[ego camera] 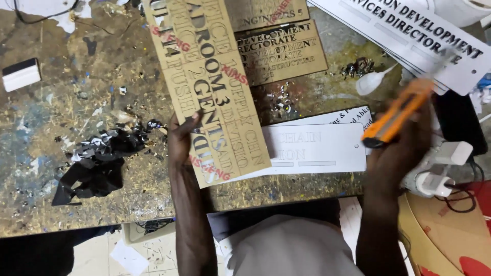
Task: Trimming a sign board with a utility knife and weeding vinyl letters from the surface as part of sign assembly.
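Note:
My left hand (180, 140) grips the left edge of a long brown stencil board (215, 82) with cut-out letters, which lies tilted across the worktable (76, 102). My right hand (396, 156) is raised at the right and holds an orange utility knife (398, 113), blurred by motion. Under the board's lower end lies a white sign plate (319, 148) with pale lettering. A second white plate (332, 116) shows just behind it.
A heap of black peeled scraps (99, 163) lies at the left. More brown stencil boards (281, 51) and white printed signs (424, 36) are at the top. A white block (20, 74) sits far left. White plugs and cables (440, 171) crowd the right edge.

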